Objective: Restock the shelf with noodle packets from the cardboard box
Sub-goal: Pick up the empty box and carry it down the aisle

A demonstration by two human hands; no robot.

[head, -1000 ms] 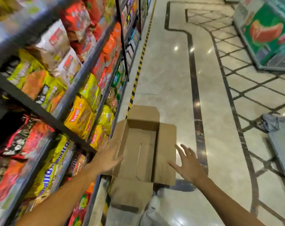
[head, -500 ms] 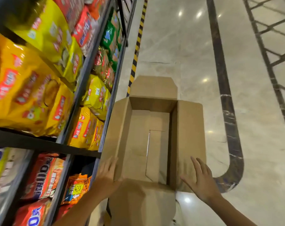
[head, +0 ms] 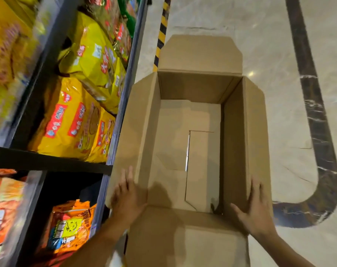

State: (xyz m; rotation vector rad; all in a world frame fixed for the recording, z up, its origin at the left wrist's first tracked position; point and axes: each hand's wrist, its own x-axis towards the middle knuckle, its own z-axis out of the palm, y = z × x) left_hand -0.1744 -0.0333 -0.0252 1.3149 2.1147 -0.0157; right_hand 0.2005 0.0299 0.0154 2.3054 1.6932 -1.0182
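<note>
I look down into an open cardboard box that sits between my two hands, its four flaps folded outward and its bottom bare, with nothing inside. My left hand lies flat on the box's left flap near the corner closest to me, fingers straight and slightly spread, pointing away from me. My right hand rests the same way on the right flap, fingers straight and lightly fanned, thumb angled inward toward the box opening. Neither hand curls around anything.

To the left of my left hand stands the shelf, dark metal, running away from me. Just beyond and left of that hand, yellow noodle packets with red labels stand packed on one level. Below them, close beside my left forearm, an orange packet sits on the lower level. Right of my right hand is pale polished floor with a dark curved band inlaid. Ahead of the box, a yellow and black striped strip runs along the shelf's foot
</note>
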